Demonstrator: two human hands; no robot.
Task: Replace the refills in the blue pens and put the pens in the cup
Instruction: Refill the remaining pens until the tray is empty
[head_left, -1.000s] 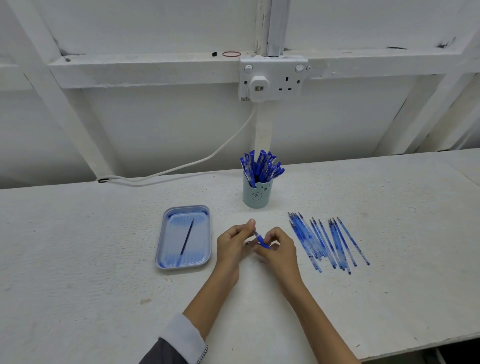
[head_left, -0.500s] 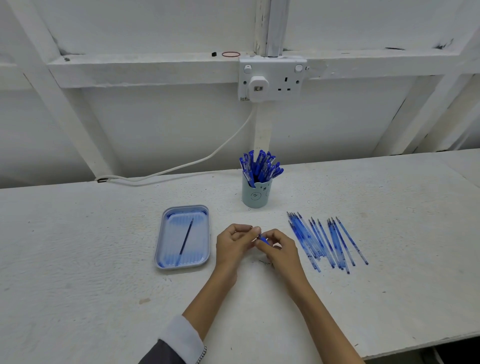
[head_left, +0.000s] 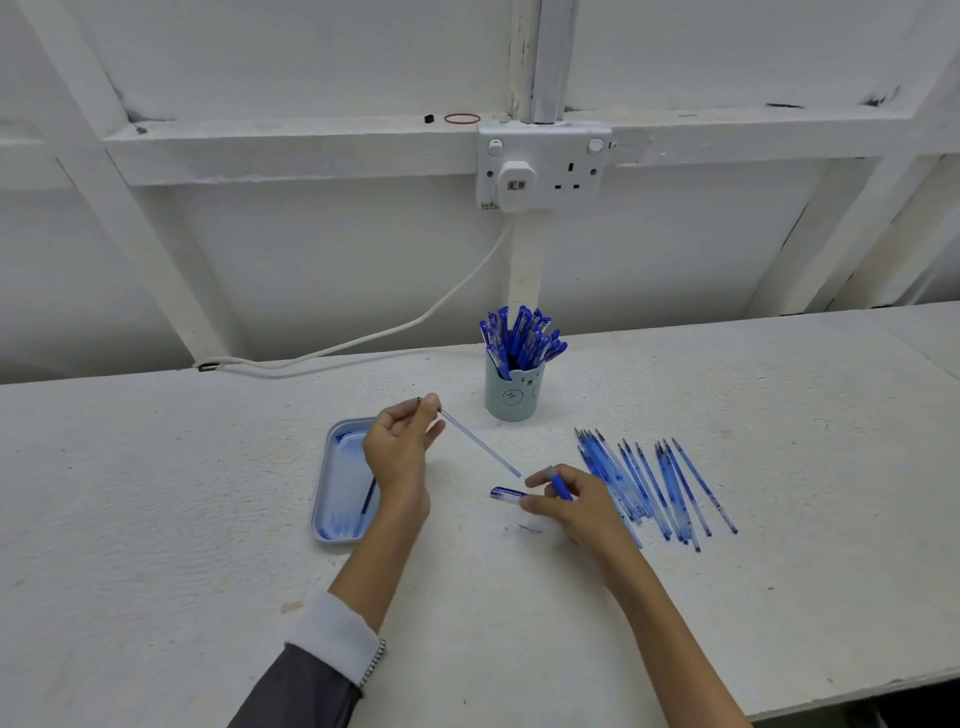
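Tray (head_left: 343, 467): one dark refill (head_left: 368, 496) lying inside, partly behind the left wrist.
Left hand (head_left: 397, 452): raised above the tray's far end, fingers (head_left: 430, 402) pinching one end of a thin clear refill.
Held refill (head_left: 478, 441): one; slants down to the right, free of the barrel, lower end in the air just short of the right hand. Likely very light, smooth and easily bent; best pinched near an end.
Pen barrel (head_left: 505, 493): one; low over the worktop (head_left: 779, 415). Likely light, stiff, slick plastic; best held round the middle.
Cup (head_left: 511, 397): one, upright behind the hands; blue pens (head_left: 519, 338) packed too tightly to count, likely over a dozen.
Right hand (head_left: 576, 506): fingers curled round the barrel's end and a small blue piece (head_left: 561, 486).
Spare refills (head_left: 649, 483): overlapping row on the worktop, roughly fifteen.
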